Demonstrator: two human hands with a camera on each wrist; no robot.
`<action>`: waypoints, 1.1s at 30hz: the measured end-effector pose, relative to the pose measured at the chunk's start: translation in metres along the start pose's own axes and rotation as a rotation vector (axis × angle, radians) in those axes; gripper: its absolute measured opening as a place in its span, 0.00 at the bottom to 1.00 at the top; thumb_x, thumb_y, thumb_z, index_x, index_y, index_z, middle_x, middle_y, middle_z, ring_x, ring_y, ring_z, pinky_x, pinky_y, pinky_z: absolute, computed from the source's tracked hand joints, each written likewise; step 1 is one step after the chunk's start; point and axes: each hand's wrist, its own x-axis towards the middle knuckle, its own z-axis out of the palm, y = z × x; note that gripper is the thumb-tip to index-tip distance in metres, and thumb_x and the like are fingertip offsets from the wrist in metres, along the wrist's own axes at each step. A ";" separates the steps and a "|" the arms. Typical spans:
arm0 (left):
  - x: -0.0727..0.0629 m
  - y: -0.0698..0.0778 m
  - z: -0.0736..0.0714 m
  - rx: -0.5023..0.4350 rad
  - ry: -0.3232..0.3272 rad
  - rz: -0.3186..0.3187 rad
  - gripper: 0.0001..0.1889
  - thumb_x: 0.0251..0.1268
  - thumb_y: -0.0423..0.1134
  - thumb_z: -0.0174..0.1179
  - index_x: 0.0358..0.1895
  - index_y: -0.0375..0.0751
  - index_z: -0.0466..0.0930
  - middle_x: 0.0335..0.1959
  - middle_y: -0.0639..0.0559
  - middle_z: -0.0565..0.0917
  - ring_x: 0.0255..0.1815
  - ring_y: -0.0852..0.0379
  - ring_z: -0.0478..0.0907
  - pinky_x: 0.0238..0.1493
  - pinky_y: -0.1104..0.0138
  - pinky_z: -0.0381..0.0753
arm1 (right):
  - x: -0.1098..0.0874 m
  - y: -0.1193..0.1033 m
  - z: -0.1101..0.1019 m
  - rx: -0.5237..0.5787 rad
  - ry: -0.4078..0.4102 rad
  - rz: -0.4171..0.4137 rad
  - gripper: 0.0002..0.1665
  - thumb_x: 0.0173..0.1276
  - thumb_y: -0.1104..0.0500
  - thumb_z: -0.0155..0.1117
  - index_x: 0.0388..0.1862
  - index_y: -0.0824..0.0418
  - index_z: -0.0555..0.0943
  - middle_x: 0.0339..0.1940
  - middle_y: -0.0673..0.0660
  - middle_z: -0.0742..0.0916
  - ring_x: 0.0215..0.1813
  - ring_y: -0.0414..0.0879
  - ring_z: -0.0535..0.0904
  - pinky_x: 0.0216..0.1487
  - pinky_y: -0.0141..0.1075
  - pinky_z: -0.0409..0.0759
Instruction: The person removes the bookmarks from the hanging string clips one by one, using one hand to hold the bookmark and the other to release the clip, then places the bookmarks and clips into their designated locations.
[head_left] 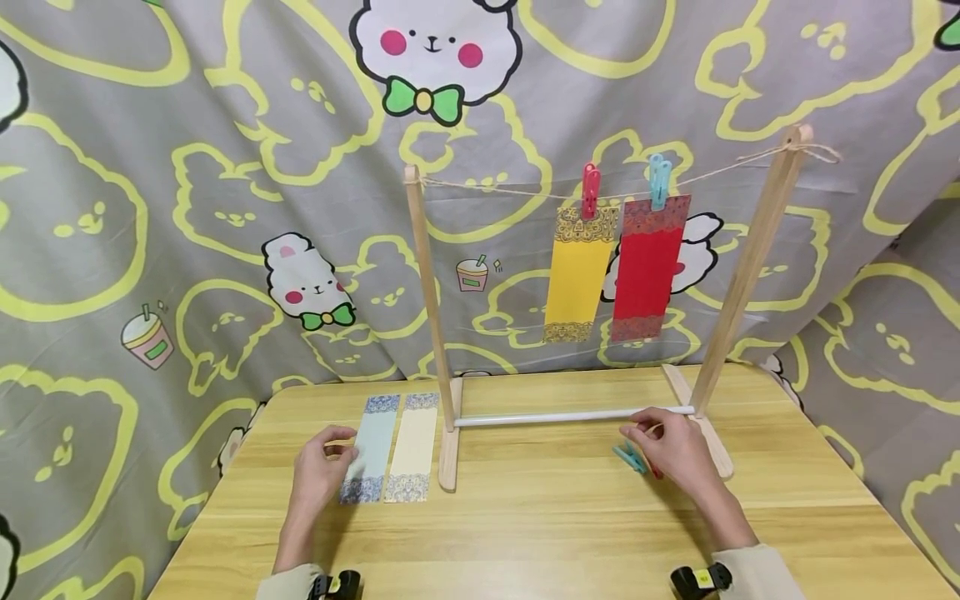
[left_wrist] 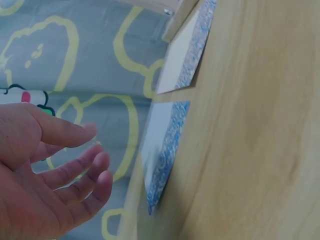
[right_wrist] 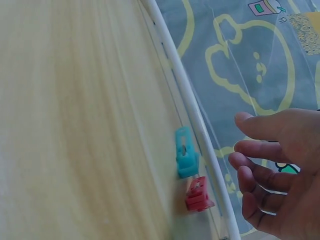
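My left hand [head_left: 321,467] hovers at the left edge of a pale blue paper strip [head_left: 372,450] with patterned blue ends, fingers loosely bent and holding nothing. Beside that strip lies a cream one [head_left: 411,448]. Over on the right, my right hand [head_left: 670,446] is above a teal clothespin [head_left: 630,457] and a red clothespin [right_wrist: 198,195] lying on the table; its fingers are relaxed with nothing between them. On the string hang a yellow strip [head_left: 579,275] under a red clothespin [head_left: 590,190] and a red strip [head_left: 649,271] under a light blue clothespin [head_left: 659,182].
A wooden stand holds the string [head_left: 510,192] between its left post [head_left: 431,292] and right post [head_left: 753,267]. A white rod [head_left: 540,418] joins the feet low across the table [head_left: 525,517]. Behind everything hangs a patterned grey curtain [head_left: 300,167].
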 end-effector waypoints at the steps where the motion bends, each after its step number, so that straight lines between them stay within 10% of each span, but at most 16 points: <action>1: 0.000 0.001 0.000 -0.002 0.007 0.003 0.13 0.66 0.25 0.65 0.52 0.31 0.83 0.53 0.34 0.84 0.48 0.40 0.83 0.34 0.72 0.80 | 0.000 0.000 0.000 0.002 0.004 -0.006 0.16 0.68 0.52 0.74 0.46 0.63 0.88 0.28 0.51 0.86 0.28 0.41 0.79 0.29 0.37 0.76; 33: -0.004 0.032 0.004 -0.083 0.014 0.090 0.13 0.65 0.23 0.66 0.52 0.34 0.84 0.52 0.36 0.85 0.51 0.40 0.84 0.41 0.76 0.81 | 0.000 -0.014 -0.020 0.032 0.069 -0.082 0.18 0.68 0.54 0.74 0.49 0.66 0.87 0.33 0.51 0.88 0.39 0.48 0.84 0.32 0.34 0.77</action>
